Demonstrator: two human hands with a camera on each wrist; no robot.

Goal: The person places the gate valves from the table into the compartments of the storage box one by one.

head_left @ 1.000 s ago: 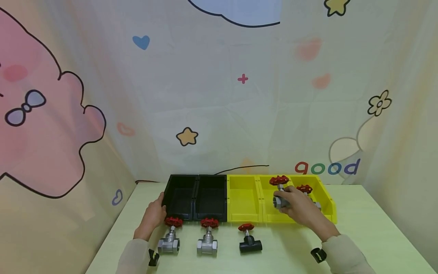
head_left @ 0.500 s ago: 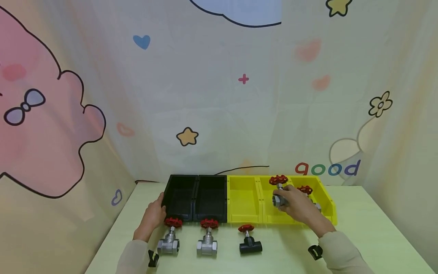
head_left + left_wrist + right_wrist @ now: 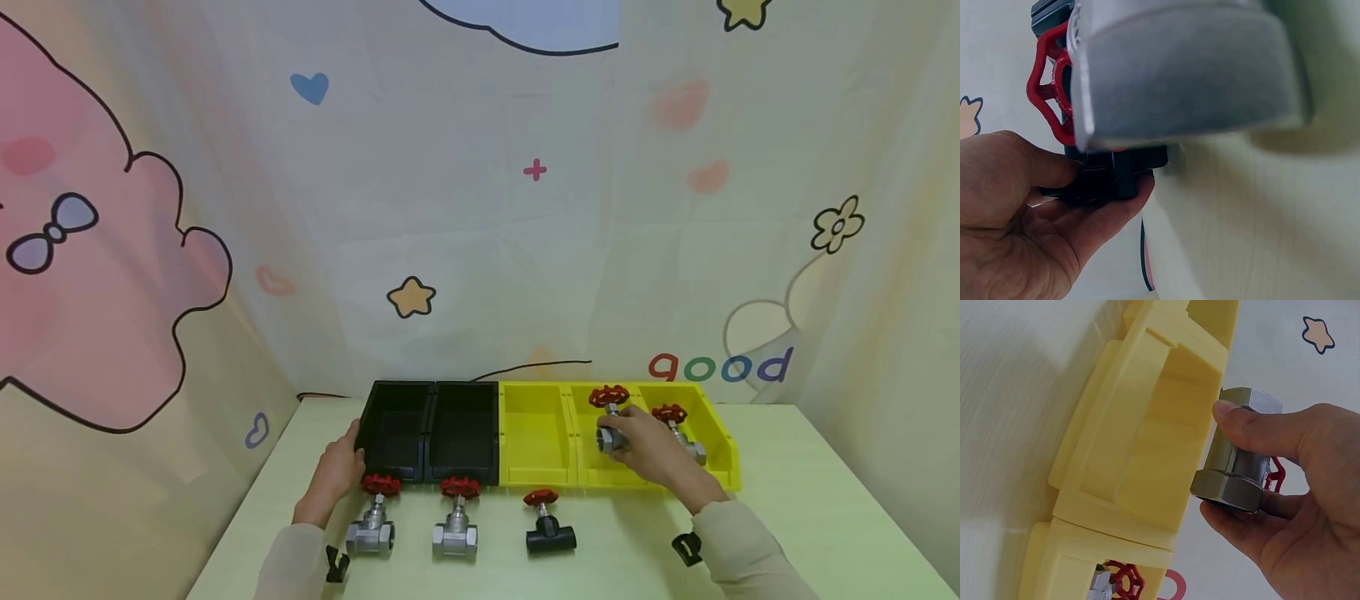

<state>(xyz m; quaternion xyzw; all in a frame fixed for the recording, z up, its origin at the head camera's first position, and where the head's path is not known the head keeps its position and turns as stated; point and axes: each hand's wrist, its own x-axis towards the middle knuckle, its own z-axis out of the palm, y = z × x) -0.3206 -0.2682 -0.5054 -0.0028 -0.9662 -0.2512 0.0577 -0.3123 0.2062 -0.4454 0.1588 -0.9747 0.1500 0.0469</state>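
A silver valve (image 3: 1235, 464) is pinched between thumb and fingers of the right hand (image 3: 654, 447), held at the middle yellow bin (image 3: 592, 477); whether bin and valve touch cannot be made out. The end black bin (image 3: 392, 442) is gripped at its outer side by the left hand (image 3: 335, 473). A second valve (image 3: 688, 448) is contained in the rightmost yellow bin (image 3: 722, 454). Black valve (image 3: 551, 537) seen on worktop (image 3: 600, 575).

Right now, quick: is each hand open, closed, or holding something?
Left hand: gripping the side of the leftmost black rectangular plastic bin.
Right hand: holding a silver metal valve with a red handwheel by its body.
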